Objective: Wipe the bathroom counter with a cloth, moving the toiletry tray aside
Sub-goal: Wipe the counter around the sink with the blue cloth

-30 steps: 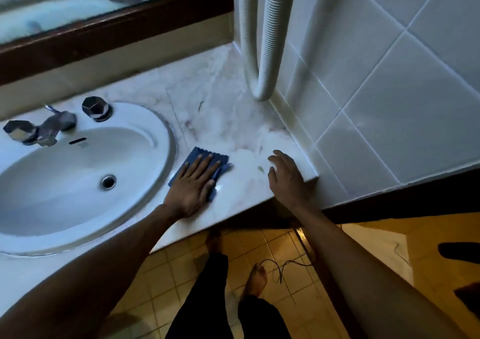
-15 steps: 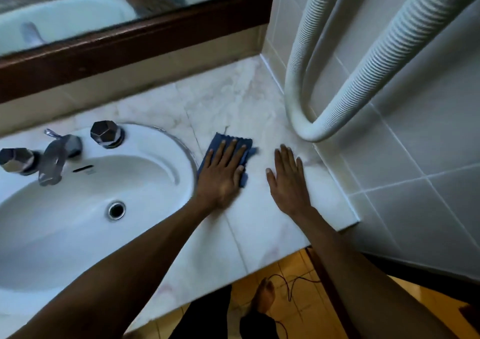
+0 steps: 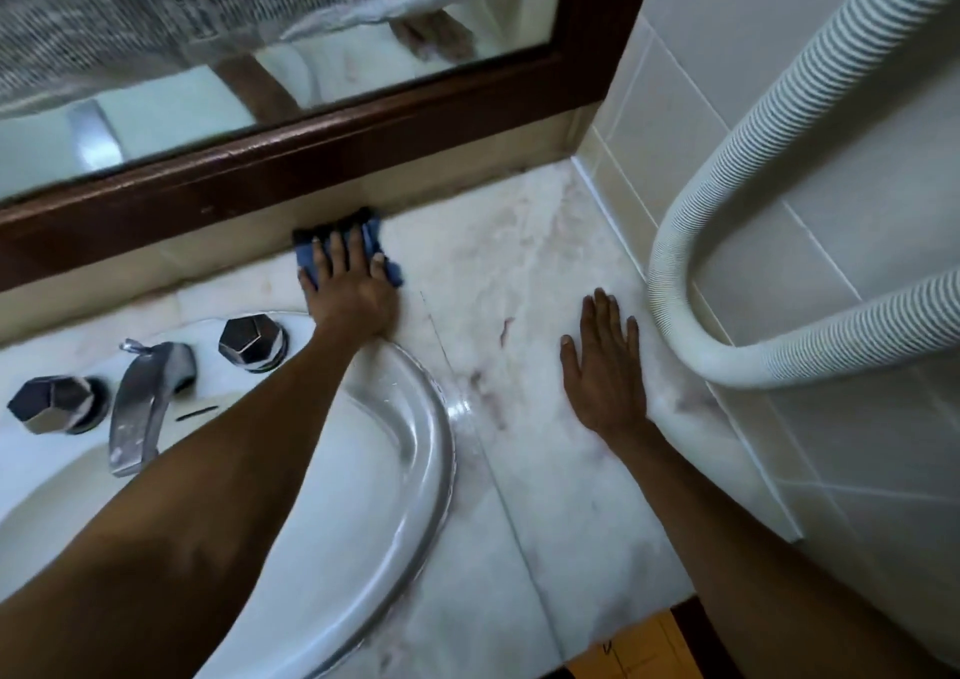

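A blue cloth (image 3: 382,257) lies bunched at the back of the pale marble counter (image 3: 519,273), against the low splashback under the mirror. My left hand (image 3: 350,288) presses flat on the cloth, fingers spread over it, with the forearm crossing the sink's right rim. My right hand (image 3: 605,366) rests flat and open on bare counter to the right, fingers pointing away, close to the white hose. No toiletry tray is in view.
A white oval sink (image 3: 426,449) fills the lower left, with a chrome tap (image 3: 145,403) and two faceted knobs (image 3: 252,343) behind it. A ribbed white hose (image 3: 691,283) loops down along the tiled right wall (image 3: 857,444). A dark wooden mirror frame (image 3: 311,158) runs along the back.
My left hand has pushed the cloth from beside the sink's front-right rim back to the splashback. My right hand moved from the counter's front edge further in, toward the hose.
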The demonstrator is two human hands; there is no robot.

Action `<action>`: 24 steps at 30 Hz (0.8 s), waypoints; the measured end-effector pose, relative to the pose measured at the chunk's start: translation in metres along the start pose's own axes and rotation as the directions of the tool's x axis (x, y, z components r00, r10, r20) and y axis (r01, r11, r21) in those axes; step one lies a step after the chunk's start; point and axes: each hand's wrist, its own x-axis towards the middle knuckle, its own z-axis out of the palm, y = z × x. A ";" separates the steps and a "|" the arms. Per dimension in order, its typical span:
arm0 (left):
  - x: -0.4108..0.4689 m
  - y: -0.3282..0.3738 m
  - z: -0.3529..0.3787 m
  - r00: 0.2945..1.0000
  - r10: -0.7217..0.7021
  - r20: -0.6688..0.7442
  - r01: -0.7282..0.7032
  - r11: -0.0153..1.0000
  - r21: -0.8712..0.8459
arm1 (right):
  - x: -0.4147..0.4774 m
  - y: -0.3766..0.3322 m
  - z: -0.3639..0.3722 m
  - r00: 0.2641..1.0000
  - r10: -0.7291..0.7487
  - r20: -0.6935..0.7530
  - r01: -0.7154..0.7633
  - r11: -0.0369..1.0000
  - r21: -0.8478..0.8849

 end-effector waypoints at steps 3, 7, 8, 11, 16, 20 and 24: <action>-0.011 0.033 0.016 0.998 -0.053 -0.039 0.051 0.998 -0.036 | -0.002 0.001 0.000 1.000 -0.002 -0.022 0.002 1.000 -0.006; -0.051 0.098 0.053 0.952 0.305 -0.027 -0.305 0.952 0.002 | -0.002 0.001 -0.002 0.999 0.001 -0.052 0.000 1.000 0.020; -0.061 0.108 0.059 0.906 0.424 0.008 -0.424 0.905 0.030 | -0.001 0.002 -0.002 0.999 0.005 -0.051 -0.004 1.000 0.023; -0.078 0.102 0.065 0.748 0.654 0.112 -0.664 0.742 0.095 | -0.002 0.003 -0.002 0.999 0.011 -0.045 -0.010 1.000 0.028; -0.044 0.044 0.042 0.513 0.829 0.222 -0.855 0.472 0.214 | -0.003 0.002 -0.002 0.999 0.010 -0.045 -0.009 1.000 0.006; 0.009 0.081 0.034 0.736 0.665 0.125 -0.674 0.703 0.226 | -0.003 0.002 -0.001 0.999 0.014 -0.048 -0.014 1.000 -0.005; -0.007 0.143 0.053 0.762 0.631 0.144 -0.647 0.742 0.174 | -0.001 0.002 -0.002 0.998 0.013 -0.059 -0.013 1.000 0.014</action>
